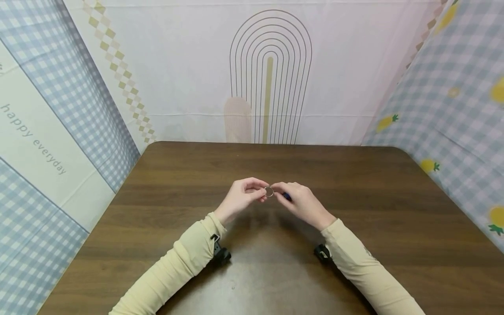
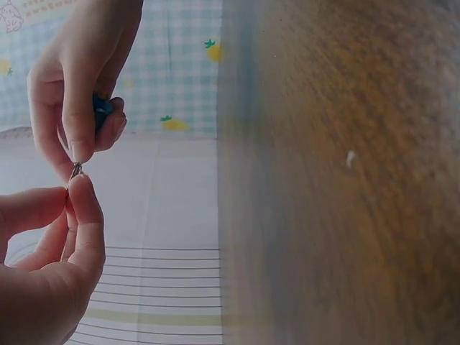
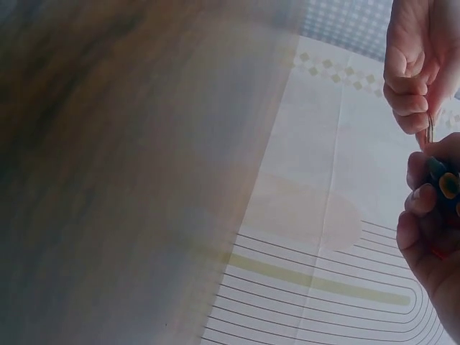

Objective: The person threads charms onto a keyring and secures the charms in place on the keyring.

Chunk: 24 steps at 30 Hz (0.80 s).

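A small metal split key ring is held up between both hands above the middle of the table. My left hand pinches one side of it between thumb and fingertips. From the opposite side, my right hand pinches at the ring's edge with thumb and forefinger. Its other fingers curl round a small blue charm with yellow-orange round spots and a bit of red. The charm is mostly hidden by those fingers. In the left wrist view the ring appears nearly edge-on. How charm and ring are joined cannot be seen.
Under the hands lies a dark brown wooden table. A white cloth with an arch print hangs behind it, and checked cloths hang at both sides. Each sleeve carries a black wrist camera.
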{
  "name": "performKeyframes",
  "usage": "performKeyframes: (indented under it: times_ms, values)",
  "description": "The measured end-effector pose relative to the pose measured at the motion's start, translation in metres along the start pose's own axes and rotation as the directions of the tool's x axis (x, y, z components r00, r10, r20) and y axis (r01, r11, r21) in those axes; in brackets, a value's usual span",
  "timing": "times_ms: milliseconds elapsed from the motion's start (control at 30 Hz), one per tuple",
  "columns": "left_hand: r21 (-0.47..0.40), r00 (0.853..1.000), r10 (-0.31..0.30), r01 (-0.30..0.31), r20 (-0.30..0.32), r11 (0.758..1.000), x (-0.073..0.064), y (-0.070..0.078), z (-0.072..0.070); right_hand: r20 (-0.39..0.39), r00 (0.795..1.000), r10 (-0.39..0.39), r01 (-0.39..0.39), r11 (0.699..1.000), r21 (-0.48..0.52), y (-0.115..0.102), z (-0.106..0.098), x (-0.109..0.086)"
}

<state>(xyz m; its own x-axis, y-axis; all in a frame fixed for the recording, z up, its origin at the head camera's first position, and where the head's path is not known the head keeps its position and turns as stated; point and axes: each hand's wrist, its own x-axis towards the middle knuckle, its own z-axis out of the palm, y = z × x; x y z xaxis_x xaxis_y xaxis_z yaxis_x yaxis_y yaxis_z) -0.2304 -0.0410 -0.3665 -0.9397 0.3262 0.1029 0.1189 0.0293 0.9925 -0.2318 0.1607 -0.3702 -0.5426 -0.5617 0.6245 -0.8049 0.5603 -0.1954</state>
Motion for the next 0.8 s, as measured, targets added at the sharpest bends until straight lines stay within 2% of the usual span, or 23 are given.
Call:
performKeyframes:
  times_ms: [233,433,533,667,800]
  values:
    - [0.035,0.999,0.004,-0.005,0.035,0.999,-0.0011,0.0012,-0.0005,0.028,1.0,-0.008,0.008,1.0,-0.006,-0.0009,-0.0004,-0.0001]
    - [0.031,0.997,-0.019,0.017,0.072,0.999,-0.0016,0.0014,0.0022,-0.008,1.0,0.024,-0.024,1.0,0.0,0.0,-0.0006,0.0009]
    - [0.022,0.998,-0.019,0.018,0.06,1.0,-0.0018,0.0008,0.0031,-0.01,0.999,0.039,-0.039,0.999,0.012,-0.0001,-0.0006,0.0007]
    - [0.011,1.0,0.013,-0.013,0.011,1.0,-0.0016,0.0004,0.0029,0.004,0.999,0.044,-0.044,0.999,0.011,-0.0013,-0.0007,0.0006]
    - [0.034,1.0,0.023,-0.023,-0.008,0.999,-0.0012,0.0011,0.0026,0.019,0.999,0.042,-0.042,0.999,0.011,-0.002,-0.0011,0.0005]
